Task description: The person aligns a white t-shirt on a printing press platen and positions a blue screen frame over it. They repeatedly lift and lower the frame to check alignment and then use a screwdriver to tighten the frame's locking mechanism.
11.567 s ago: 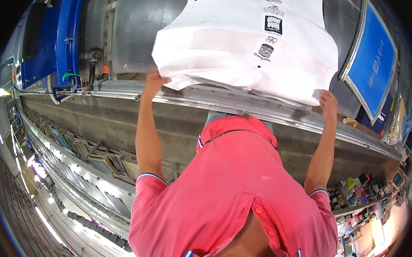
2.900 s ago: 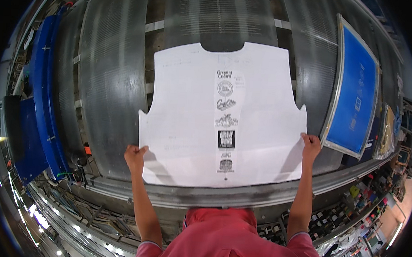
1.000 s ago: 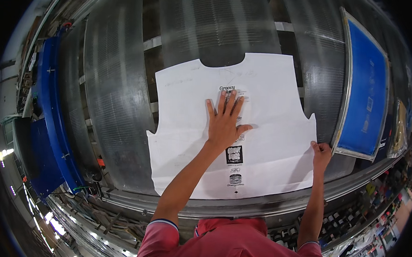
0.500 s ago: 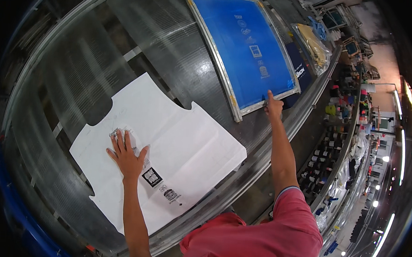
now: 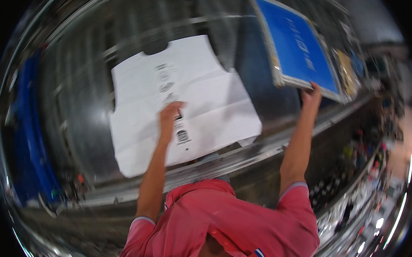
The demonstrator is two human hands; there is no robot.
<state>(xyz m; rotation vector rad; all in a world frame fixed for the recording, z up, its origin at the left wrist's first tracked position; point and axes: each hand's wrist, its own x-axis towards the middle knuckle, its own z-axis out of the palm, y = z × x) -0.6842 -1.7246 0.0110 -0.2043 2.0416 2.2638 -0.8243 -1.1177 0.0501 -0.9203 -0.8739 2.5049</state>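
Note:
A white shirt-shaped sheet point(image 5: 212, 98) with creases and a column of black printed designs lies on the table. Over its middle, beside the prints, is my left hand point(image 5: 170, 111); its fingers are smeared by motion, so I cannot tell whether they hold anything. At the far right is a screen-printing screen point(image 5: 292, 42), blue mesh with pale designs in a light metal frame. My right hand point(image 5: 311, 94) grips the near bar of that frame, thumb on top. The near side of the screen seems raised off the table.
The long table point(image 5: 81, 117) has a ribbed, see-through top and a metal rail point(image 5: 223, 162) along its near edge. Yellowish material in clear plastic point(image 5: 346, 70) lies right of the screen. A blue tarp-like sheet point(image 5: 31, 138) hangs at the left. Bottles and tools stand at the right, blurred.
My left hand no longer lies spread flat on the sheet; its fingers have drawn in. My right hand has taken hold of the screen's frame and seems to have lifted it. The view has turned.

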